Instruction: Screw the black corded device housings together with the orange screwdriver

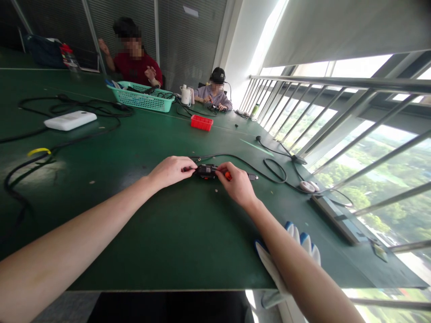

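A slim black hand-held power tool [206,171] with a cable lies across the green table [188,233] in front of me. My left hand [173,170] is closed in a pinch at its left end, on a small dark part. Over its middle, my right hand [235,181] is closed, thumb and fingertips together. An orange part shows between the right fingers; whether it belongs to the tool or is separate, I cannot tell. The tool's grey nose [252,177] with a metal tip sticks out past the right hand. A black cable [235,157] runs behind the tool towards the right.
A blue-and-white glove [274,264] lies under my right forearm. Beyond are a red bin [201,123], a turquoise basket [144,98], a white power bank-like box [70,120] and tangled cables. Two people sit at the far side. Metal railing [336,85] lines the right.
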Available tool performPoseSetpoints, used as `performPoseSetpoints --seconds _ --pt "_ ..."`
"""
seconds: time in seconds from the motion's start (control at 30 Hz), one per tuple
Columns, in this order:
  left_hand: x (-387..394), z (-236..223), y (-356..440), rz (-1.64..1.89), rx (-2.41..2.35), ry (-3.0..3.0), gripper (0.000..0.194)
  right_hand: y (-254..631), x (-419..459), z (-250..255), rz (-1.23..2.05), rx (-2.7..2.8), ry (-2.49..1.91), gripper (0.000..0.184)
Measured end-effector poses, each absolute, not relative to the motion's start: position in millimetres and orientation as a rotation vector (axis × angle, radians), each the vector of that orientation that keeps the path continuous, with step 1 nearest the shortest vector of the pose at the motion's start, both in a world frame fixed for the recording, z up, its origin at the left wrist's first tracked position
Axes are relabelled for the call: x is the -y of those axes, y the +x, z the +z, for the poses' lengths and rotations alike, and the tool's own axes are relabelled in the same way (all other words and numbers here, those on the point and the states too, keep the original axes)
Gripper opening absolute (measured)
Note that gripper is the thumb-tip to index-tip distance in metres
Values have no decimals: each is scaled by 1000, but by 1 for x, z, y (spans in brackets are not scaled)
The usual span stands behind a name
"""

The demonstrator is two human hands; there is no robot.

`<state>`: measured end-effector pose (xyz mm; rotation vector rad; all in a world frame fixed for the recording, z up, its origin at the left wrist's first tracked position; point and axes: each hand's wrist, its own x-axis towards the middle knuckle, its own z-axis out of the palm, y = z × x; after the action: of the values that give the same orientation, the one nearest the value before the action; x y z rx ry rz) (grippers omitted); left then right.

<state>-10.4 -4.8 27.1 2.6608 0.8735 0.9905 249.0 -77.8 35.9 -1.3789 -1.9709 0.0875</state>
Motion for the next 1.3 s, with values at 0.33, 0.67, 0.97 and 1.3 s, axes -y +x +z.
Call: performPoseSetpoints --seconds 0.33,0.67,0.97,1.3 --pt "5 29 -12 891 -788 2666 22 247 80 37 92 1961 -1413 15" --pt "7 35 -10 812 -999 2789 23 247 79 38 68 1924 -1399 14" --pt "6 25 -8 881 -1035 2655 19 246 76 34 27 1895 -1426 10" --pt "6 25 -2 885 -845 2661 16 236 68 33 -13 1882 -1480 13"
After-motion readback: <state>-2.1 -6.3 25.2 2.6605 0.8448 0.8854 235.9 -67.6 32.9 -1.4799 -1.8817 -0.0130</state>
